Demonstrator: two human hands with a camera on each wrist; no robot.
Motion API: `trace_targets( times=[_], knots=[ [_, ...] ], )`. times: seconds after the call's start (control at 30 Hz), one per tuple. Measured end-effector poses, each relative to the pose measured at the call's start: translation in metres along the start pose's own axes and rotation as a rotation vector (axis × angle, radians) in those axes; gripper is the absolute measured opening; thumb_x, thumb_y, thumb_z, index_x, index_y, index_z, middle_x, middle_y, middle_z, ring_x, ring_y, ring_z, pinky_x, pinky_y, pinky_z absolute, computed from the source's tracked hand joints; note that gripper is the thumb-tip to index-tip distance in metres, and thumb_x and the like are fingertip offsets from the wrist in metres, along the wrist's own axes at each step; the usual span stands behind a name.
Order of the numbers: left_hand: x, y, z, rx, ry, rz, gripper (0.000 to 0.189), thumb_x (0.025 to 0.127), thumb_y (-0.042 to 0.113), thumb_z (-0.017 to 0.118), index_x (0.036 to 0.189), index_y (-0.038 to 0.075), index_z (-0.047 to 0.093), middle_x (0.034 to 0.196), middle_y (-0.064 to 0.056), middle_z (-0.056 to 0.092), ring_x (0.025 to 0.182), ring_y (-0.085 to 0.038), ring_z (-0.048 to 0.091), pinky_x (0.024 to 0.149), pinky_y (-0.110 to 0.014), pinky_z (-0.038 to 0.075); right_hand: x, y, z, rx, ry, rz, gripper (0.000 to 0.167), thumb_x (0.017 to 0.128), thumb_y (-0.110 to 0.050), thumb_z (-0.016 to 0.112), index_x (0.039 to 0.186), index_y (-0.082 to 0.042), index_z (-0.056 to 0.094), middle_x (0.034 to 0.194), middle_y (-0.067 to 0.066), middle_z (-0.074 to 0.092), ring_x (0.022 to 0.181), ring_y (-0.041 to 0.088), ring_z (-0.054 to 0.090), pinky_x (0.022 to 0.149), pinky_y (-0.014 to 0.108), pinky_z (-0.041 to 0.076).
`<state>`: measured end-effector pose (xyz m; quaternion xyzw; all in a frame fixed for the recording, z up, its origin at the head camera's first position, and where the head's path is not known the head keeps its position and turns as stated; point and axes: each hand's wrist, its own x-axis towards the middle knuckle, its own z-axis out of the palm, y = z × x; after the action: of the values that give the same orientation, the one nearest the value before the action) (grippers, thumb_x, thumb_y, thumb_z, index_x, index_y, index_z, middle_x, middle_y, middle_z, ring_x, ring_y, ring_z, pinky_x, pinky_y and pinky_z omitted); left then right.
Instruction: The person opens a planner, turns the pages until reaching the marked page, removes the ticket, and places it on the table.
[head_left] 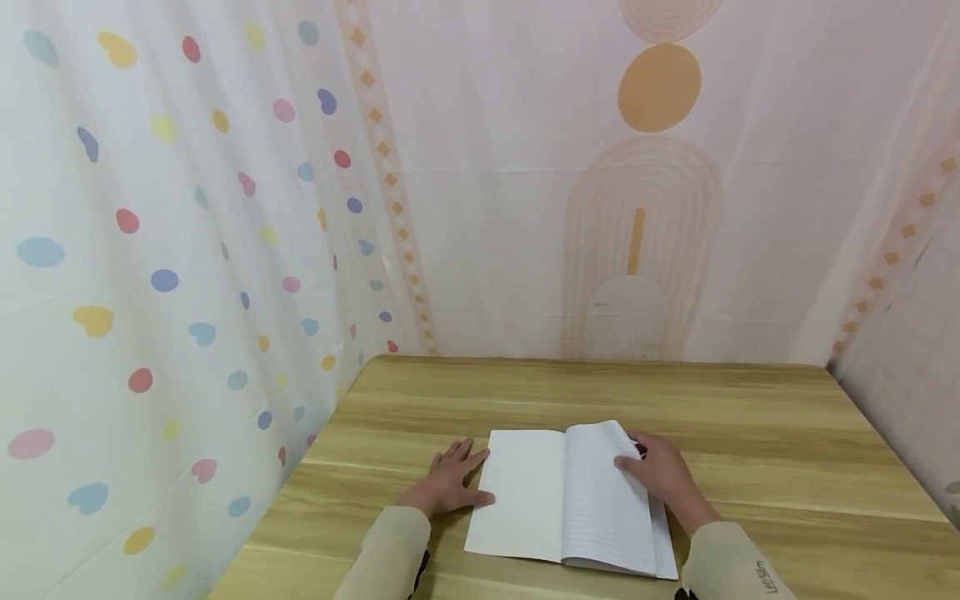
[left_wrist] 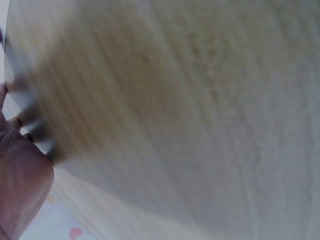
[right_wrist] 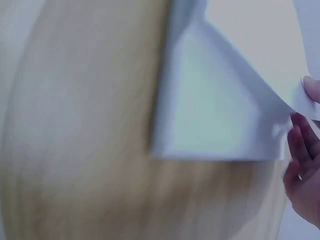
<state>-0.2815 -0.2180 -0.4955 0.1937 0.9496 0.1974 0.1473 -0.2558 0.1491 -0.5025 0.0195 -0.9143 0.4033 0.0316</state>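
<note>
One page (head_left: 603, 504), pinched by the right hand (head_left: 665, 472) at the notebook's (head_left: 521, 500) right, could crease if yanked; left hand (head_left: 452, 483) spread at notebook's left.

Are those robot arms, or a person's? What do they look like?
A person's: the left hand and right hand are bare, without gloves. The left sleeve and right sleeve are long and pale beige. Small dark lettering runs near the right cuff. Something black peeks out beside the left sleeve, too hidden to identify.
</note>
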Motion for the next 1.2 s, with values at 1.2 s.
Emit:
trace_targets(
  times=[1.2],
  knots=[
    [-0.001,0.007,-0.003,0.007,-0.008,-0.003,0.087,0.088,0.053,0.07,0.155,0.01,0.034,0.162,-0.023,0.011,0.149,-0.042,0.005,0.117,-0.06,0.003,0.007,-0.066,-0.011,0.705,-0.063,0.14,0.047,0.096,-0.006,0.057,0.142,0.004,0.05,0.098,0.008,0.067,0.075,0.016,0.063,0.065,0.029,0.052]
  ],
)
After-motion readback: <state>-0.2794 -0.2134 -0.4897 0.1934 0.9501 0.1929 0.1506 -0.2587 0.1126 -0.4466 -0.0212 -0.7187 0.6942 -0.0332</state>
